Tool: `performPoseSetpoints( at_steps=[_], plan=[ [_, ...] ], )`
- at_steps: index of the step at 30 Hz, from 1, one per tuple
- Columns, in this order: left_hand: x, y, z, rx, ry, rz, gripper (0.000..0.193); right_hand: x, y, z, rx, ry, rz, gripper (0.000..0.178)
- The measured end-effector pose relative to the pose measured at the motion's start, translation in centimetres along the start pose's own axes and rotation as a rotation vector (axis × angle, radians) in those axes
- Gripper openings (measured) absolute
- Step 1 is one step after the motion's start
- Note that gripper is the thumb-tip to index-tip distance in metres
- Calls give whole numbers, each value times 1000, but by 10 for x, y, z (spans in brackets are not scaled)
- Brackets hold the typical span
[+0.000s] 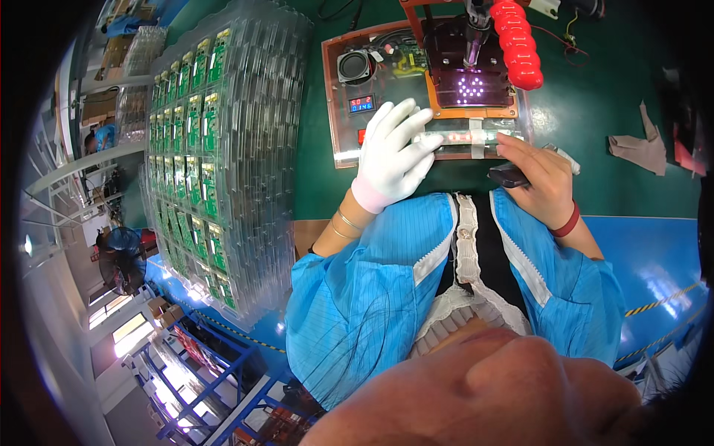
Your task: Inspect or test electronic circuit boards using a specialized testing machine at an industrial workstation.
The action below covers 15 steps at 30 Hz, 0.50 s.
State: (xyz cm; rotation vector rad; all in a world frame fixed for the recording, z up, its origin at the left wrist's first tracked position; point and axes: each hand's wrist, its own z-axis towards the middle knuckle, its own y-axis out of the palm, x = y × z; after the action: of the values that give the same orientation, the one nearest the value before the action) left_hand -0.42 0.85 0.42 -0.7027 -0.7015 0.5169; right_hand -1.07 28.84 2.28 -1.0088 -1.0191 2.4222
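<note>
My left hand wears a white glove. Its fingers stretch out over the front left of a test fixture, with the fingertips close to a clear strip that glows red in places. From the other side my right hand, bare, touches or nearly touches the strip's right end with its fingertips. A dark, smooth tool pokes out from under that palm; most of it is hidden, so its kind does not show. The fixture carries a round speaker, a small lit display and a dark panel with bright lights.
Stacked clear plastic trays with green circuit boards rise at the left. A red segmented hose hangs above the fixture. Beige cloth lies on the green table at the right. Behind the trays stands a black fan.
</note>
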Motion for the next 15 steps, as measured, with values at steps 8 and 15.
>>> performPoseSetpoints(
  at_steps=[8, 15],
  plan=[
    [-7, -7, -14, 12, -44, 12, 26, 1, -2, -2, -29, 27, -63, 38],
    [-8, -5, -16, 34, -24, 48, 26, -14, -13, 8, -258, 32, -265, 47]
  ],
)
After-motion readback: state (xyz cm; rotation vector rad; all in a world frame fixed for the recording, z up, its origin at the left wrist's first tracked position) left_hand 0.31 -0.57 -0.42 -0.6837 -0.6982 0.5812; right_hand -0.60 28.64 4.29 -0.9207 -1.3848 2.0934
